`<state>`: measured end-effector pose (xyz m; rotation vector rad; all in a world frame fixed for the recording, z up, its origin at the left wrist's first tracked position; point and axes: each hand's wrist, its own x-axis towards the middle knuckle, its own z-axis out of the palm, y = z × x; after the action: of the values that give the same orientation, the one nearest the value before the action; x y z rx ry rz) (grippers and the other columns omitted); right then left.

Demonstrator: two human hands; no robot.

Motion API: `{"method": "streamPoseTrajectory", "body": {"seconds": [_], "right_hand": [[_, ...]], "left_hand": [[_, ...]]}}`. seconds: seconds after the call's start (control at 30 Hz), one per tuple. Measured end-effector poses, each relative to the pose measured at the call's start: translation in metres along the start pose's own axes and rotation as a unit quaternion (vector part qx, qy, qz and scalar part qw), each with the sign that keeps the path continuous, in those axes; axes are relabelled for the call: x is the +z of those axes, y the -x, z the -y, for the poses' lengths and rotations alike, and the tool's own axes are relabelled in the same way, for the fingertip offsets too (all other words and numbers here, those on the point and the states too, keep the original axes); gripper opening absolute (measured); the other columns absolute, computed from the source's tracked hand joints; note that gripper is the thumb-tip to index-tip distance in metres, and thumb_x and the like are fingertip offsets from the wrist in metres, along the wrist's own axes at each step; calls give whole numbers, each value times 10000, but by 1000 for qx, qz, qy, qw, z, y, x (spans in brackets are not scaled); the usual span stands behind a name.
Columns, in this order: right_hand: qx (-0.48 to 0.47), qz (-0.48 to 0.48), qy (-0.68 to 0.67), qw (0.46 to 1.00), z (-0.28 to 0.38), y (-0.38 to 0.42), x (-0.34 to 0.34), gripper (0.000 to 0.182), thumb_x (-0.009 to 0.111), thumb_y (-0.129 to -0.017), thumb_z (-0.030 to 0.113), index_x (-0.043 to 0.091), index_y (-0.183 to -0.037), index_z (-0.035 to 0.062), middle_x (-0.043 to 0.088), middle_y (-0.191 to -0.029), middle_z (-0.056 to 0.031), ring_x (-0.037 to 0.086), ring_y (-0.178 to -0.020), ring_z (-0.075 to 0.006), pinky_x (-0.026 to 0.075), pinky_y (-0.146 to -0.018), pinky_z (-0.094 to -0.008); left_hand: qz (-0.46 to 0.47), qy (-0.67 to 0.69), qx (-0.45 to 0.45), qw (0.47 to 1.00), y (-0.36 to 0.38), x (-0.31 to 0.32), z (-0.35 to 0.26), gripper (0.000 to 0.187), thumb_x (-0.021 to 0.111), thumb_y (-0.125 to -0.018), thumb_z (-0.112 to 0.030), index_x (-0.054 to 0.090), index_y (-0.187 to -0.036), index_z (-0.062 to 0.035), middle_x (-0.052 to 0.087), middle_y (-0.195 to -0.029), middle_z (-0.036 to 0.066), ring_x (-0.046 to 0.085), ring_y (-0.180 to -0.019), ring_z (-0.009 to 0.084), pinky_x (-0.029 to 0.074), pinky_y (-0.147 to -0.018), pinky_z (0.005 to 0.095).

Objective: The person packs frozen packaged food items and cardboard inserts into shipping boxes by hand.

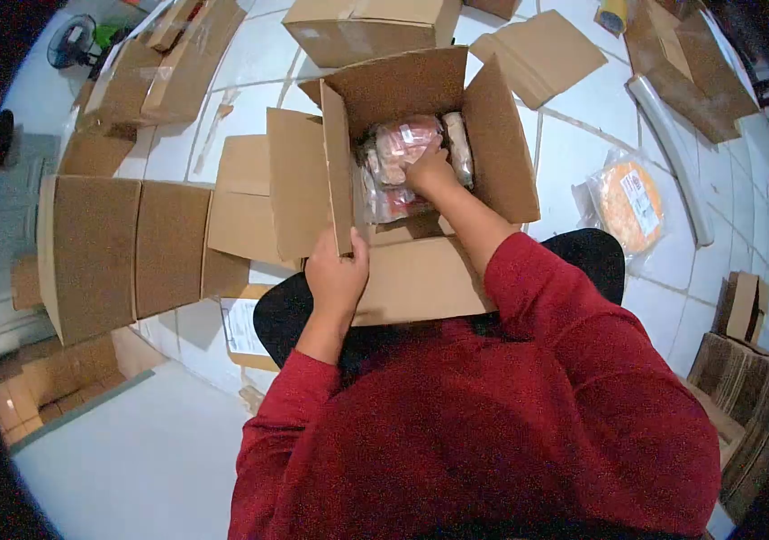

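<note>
An open cardboard box (502,148) stands upright on the floor in front of me, its flaps raised or folded outward. Inside it lie plastic-wrapped packages, among them a pinkish one (393,148) on top and a narrow beige one (458,148) along the right side. My right hand (431,173) reaches into the box and rests on the pinkish package; its fingertips are partly hidden, so a grip cannot be made out. At the near left corner, my left hand (338,265) pinches the edge of the left flap (337,162) between thumb and fingers.
Closed boxes (96,252) line the left side, with another (371,22) behind the open box. A flat cardboard piece (542,56) lies behind right. On the tiled floor at right are a wrapped orange roll (629,205) and a long pale tube (673,157).
</note>
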<state>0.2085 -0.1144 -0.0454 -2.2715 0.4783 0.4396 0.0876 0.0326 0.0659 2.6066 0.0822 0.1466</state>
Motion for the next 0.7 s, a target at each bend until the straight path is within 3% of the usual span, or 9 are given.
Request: {"method": "streamPoseTrajectory", "body": {"seconds": [0.07, 0.13, 0.37, 0.43, 0.5, 0.57, 0.63, 0.67, 0.7], "right_hand": [[-17, 62, -17, 998, -2, -1, -2, 967, 584, -668, 447, 3, -1276, -28, 325, -1192, -306, 400, -1080, -360, 353, -878, -383], [-45, 143, -37, 988, -12, -20, 10, 1122, 647, -563, 558, -16, -1289, 19, 306, -1221, -290, 344, -1127, -368, 313, -918, -374], [47, 57, -49, 996, 15, -7, 35, 942, 569, -696, 468, -30, -1298, 58, 372, -1189, -263, 407, -1074, -368, 351, -877, -406], [81, 30, -95, 992, 20, -16, 49, 906, 549, -722, 434, -40, -1297, 53, 394, -1180, -244, 431, -1047, -363, 363, -863, -411], [84, -43, -329, 940, 16, -38, 81, 872, 547, -708, 359, -38, -1300, 97, 389, -1160, -256, 406, -1042, -405, 333, -880, -450], [87, -36, -297, 950, 22, -23, 77, 855, 510, -718, 397, -34, -1300, 86, 420, -1123, -263, 416, -1025, -408, 330, -876, -454], [156, -217, -151, 952, 42, -12, 72, 585, 516, -752, 356, 379, -1172, -28, 550, -994, -196, 485, -982, -355, 408, -781, -429], [164, -218, -163, 948, 40, -15, 65, 585, 516, -752, 356, 379, -1172, -28, 550, -994, -196, 485, -982, -355, 408, -781, -429], [120, -69, -97, 986, 29, -23, 53, 610, 528, -741, 323, 312, -1207, -6, 505, -1046, -212, 467, -1007, -349, 407, -781, -434]], "left_hand": [[31, 4, -18, 999, 3, 3, 5, 298, 492, -768, -159, 485, -1033, -25, 548, -820, 193, 546, -707, 352, 446, -609, 396], [-45, 92, 7, 995, 3, 15, 11, 229, 476, -779, -154, 502, -960, -17, 539, -802, 206, 537, -690, 375, 445, -595, 406], [-37, 93, -27, 995, 4, 21, 32, 233, 447, -804, -147, 484, -952, 29, 543, -769, 244, 535, -695, 394, 443, -580, 391], [-20, 58, 17, 998, 7, 36, 60, 238, 452, -803, -144, 479, -951, 40, 553, -748, 245, 543, -684, 393, 442, -574, 381], [-37, 97, 7, 995, 4, 26, 35, 235, 460, -797, -137, 480, -951, 39, 559, -735, 235, 547, -676, 389, 443, -575, 377], [-51, 132, -4, 990, 4, 24, 25, 233, 469, -791, -131, 482, -950, 39, 565, -722, 225, 552, -668, 385, 444, -576, 374], [-53, 135, 4, 989, 4, 33, 36, 234, 475, -786, -120, 482, -952, 46, 567, -734, 226, 560, -673, 373, 447, -586, 367], [-64, 28, 65, 995, 7, 39, 49, 227, 476, -781, -107, 487, -939, 56, 571, -741, 224, 565, -676, 367, 450, -594, 366], [-58, 20, 75, 995, 6, 37, 48, 227, 476, -781, -107, 487, -939, 56, 571, -741, 224, 565, -676, 367, 450, -594, 366]]}}
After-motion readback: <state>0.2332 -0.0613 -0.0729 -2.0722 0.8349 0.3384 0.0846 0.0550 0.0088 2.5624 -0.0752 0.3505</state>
